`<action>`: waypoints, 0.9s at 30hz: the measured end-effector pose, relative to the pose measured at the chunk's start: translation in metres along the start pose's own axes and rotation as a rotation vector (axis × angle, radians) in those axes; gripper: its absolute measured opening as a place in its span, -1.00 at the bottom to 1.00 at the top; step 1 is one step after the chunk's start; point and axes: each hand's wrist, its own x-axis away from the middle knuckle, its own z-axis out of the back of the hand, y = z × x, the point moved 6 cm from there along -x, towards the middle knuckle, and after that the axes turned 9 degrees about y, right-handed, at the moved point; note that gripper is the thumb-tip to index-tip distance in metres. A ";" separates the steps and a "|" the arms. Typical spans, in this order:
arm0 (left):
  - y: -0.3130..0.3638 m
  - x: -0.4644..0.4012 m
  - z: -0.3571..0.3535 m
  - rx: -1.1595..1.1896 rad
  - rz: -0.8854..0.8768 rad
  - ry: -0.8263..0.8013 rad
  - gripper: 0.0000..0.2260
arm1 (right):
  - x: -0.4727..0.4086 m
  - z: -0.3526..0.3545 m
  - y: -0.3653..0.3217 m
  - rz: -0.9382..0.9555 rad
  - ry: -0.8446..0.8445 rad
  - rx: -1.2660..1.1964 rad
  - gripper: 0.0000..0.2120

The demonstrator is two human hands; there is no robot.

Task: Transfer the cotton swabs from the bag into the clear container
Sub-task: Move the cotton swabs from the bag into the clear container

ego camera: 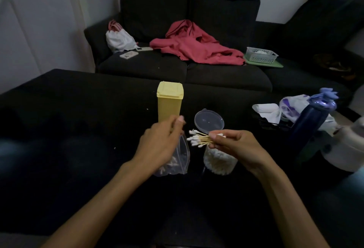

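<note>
My left hand point(159, 143) pinches the top of a clear zip bag point(177, 161), which hangs below it with some cotton swabs in its bottom. My right hand point(234, 143) grips a bundle of cotton swabs point(199, 139) with wooden stems, held sideways with the white tips pointing left. Just under that bundle stands the round clear container point(219, 162), packed with swabs. Its clear lid point(208, 121) is flipped up behind it.
A tall yellow lidded box point(170, 102) stands just behind my left hand on the dark table point(78, 129). A dark blue bottle point(311, 117), white cloths and a white appliance point(346, 149) crowd the right side. A black sofa with red clothing point(195, 44) lies beyond.
</note>
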 end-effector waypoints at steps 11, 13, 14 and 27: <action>0.045 -0.019 -0.082 0.265 0.370 -0.390 -0.64 | -0.003 0.037 -0.006 0.031 0.093 -0.068 -0.85; 0.049 -0.020 -0.087 0.317 0.330 -0.374 -0.69 | -0.004 0.043 -0.006 0.004 0.090 -0.081 -0.84; 0.051 -0.023 -0.089 0.326 0.295 -0.339 -0.68 | -0.004 0.045 -0.006 -0.007 0.090 -0.093 -0.85; 0.075 -0.037 -0.079 0.285 -0.079 0.039 -0.70 | -0.008 0.050 -0.012 -0.049 0.188 -0.281 -0.88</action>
